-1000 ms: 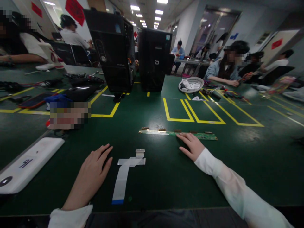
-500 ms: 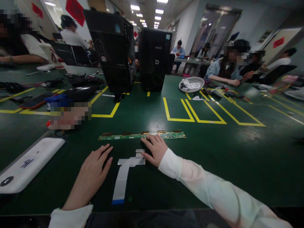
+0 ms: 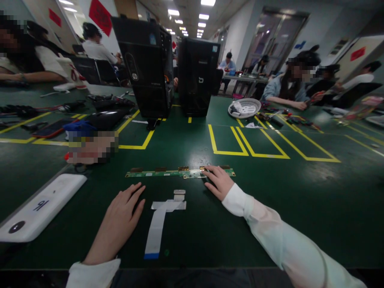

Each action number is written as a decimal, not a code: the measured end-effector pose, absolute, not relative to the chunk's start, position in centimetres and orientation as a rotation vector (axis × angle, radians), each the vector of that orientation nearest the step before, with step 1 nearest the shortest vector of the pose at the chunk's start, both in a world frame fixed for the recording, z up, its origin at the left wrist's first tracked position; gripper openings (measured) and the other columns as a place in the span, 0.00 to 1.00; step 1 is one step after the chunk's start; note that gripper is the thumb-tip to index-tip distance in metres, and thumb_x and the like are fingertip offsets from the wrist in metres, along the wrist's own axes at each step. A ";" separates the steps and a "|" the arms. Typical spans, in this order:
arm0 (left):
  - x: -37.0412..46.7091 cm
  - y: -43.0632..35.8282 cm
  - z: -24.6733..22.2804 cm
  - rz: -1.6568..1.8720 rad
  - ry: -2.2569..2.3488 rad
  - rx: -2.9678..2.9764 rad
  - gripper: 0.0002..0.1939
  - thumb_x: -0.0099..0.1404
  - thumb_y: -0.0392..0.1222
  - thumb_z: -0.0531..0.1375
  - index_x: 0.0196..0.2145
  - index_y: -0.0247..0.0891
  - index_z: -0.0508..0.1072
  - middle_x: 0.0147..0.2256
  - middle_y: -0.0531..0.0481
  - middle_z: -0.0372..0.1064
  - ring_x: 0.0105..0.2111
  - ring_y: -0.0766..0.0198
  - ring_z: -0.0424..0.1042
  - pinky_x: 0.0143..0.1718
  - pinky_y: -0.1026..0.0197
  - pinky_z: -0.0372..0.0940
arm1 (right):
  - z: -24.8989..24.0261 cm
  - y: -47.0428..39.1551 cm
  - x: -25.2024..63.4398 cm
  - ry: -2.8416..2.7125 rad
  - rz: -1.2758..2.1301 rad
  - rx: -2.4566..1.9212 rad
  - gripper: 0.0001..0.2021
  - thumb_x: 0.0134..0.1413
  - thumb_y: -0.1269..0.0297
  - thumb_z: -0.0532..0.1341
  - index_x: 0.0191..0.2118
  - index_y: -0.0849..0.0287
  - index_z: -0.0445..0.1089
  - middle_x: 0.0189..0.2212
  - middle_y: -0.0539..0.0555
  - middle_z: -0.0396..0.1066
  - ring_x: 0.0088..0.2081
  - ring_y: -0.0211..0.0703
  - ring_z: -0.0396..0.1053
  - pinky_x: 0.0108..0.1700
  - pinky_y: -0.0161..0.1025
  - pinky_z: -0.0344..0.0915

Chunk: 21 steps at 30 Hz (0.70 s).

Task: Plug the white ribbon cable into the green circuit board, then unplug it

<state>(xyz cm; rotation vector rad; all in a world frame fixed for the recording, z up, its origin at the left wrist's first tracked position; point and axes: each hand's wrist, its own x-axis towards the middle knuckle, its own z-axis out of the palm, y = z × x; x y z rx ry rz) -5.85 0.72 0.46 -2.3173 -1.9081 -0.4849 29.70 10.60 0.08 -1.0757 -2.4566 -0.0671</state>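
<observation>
A long, narrow green circuit board (image 3: 171,173) with copper-coloured tabs along its far edge lies across the table in front of me. My right hand (image 3: 219,182) is open over its right part, fingertips at the board; whether they touch it I cannot tell. Nearer to me lies a white flat ribbon cable (image 3: 155,232) with a blue end, a taped fold and a connector at the far end. To its left my left hand (image 3: 124,210) rests open on the table, fingers stretched out, holding nothing.
A white rectangular device (image 3: 45,206) lies at the left. Two black computer towers (image 3: 195,80) stand at the back. A white basket (image 3: 244,108) holds small parts. Yellow tape (image 3: 231,153) marks the green table. Several people sit at work around the room.
My right hand has moved right along the circuit board, away from the ribbon cable's connector. My left hand, the board and the cable have stayed in place; the view has shifted slightly.
</observation>
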 end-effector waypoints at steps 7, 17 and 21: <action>-5.7 0.7 0.5 -0.523 -1.898 -2.313 0.28 0.71 0.53 0.44 0.58 0.34 0.67 0.59 0.37 0.64 0.58 0.46 0.65 0.60 0.38 0.58 | 0.0 9.9 31.7 -2.460 -0.097 -1.094 0.22 0.65 0.56 0.50 0.59 0.62 0.64 0.56 0.64 0.63 0.56 0.54 0.60 0.58 0.56 0.60; -5.3 0.4 1.0 -0.576 -1.953 -2.347 0.27 0.71 0.53 0.45 0.58 0.36 0.67 0.60 0.38 0.63 0.60 0.47 0.63 0.60 0.39 0.58 | 0.4 9.1 30.6 -2.524 -0.085 -1.093 0.24 0.64 0.54 0.52 0.61 0.62 0.63 0.57 0.64 0.61 0.54 0.55 0.60 0.56 0.54 0.61; -2.2 -0.4 2.2 -0.592 -1.844 -2.494 0.24 0.72 0.49 0.46 0.60 0.40 0.65 0.61 0.42 0.62 0.61 0.51 0.61 0.61 0.39 0.57 | 0.9 8.7 30.4 -2.562 -0.081 -1.086 0.26 0.64 0.54 0.52 0.63 0.62 0.59 0.58 0.65 0.61 0.55 0.56 0.59 0.56 0.54 0.61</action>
